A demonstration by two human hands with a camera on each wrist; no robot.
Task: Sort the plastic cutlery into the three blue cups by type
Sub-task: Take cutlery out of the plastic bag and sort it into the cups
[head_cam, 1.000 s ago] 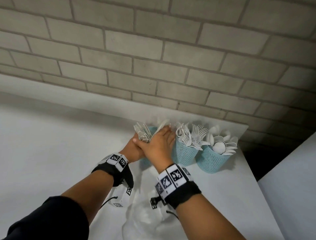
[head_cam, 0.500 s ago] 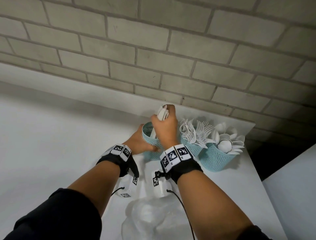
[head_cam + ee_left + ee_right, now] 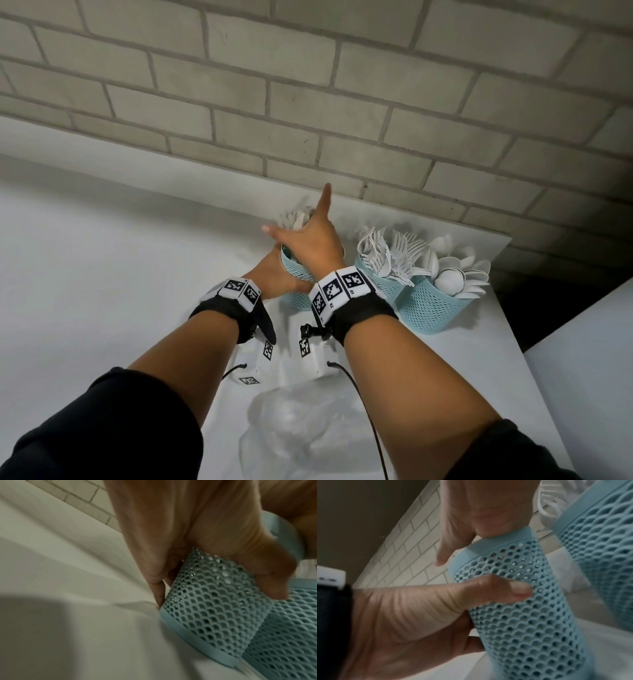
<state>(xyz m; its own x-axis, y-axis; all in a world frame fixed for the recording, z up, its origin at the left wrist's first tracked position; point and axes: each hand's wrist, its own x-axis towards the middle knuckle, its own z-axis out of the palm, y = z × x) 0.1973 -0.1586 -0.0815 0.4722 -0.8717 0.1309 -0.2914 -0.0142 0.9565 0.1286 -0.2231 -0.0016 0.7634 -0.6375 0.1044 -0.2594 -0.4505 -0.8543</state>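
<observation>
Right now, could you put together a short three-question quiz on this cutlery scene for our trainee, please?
1. True or false: the left hand grips the leftmost blue cup.
2. What fills the middle cup? A) knives B) forks C) straws
3. Fill in: the right hand rests above the leftmost cup with its fingers ____.

Key
1. True: its thumb and fingers curl round the mesh wall.
2. B: white forks; spoons fill the right cup.
3. Spread; it grips nothing.
</observation>
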